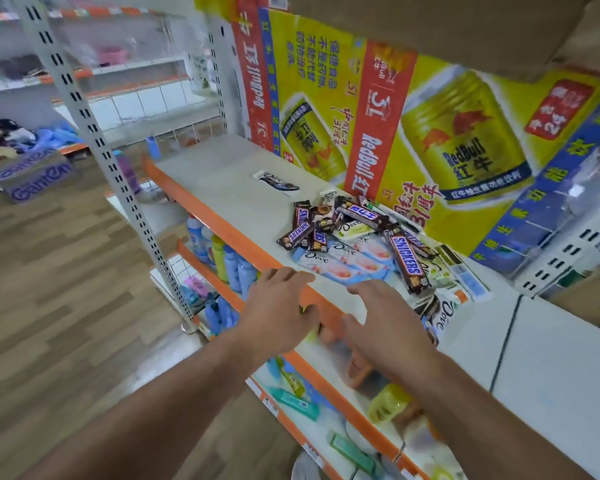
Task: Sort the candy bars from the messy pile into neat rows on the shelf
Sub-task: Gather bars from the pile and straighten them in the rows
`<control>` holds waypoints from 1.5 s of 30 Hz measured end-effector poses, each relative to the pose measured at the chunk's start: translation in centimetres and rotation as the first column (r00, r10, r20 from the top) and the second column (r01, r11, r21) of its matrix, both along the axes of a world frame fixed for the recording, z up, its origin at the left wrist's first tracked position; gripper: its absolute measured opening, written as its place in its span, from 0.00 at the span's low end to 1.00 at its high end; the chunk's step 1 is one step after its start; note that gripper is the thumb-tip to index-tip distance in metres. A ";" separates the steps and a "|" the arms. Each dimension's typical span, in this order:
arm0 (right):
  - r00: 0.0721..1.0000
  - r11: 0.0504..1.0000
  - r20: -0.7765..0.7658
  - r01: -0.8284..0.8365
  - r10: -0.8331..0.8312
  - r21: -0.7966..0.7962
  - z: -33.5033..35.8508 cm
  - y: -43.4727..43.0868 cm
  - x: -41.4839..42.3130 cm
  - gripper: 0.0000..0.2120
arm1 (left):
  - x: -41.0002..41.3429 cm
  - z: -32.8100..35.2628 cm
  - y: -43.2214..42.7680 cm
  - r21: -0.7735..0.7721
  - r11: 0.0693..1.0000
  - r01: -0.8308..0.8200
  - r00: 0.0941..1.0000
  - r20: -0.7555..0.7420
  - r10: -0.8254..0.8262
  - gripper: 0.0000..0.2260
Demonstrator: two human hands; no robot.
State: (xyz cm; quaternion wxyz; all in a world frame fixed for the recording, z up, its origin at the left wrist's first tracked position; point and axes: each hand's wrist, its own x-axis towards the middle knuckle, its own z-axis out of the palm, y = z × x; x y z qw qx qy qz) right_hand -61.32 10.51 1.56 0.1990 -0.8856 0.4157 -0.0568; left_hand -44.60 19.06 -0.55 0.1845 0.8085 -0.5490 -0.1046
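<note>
While the shelf offers bare board left of the carton, the pile lies tangled against that carton, reaching toward the front lip; left hand and right hand are at the lip, just short of the pile, fingers spread, holding nothing; take the top Snickers first, since it lies across the Dove packs; lift, do not drag; start rows by brand beside the lone Dove, well apart at the left.

Two hands, one pile, one shelf
</note>
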 end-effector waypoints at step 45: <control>0.803 0.783 -0.055 0.592 -0.594 0.192 0.3 -13.1 12.5 0.12 | 16.7 1.2 -25.4 0.204 0.659 0.724 0.601 0.283 -0.748 0.27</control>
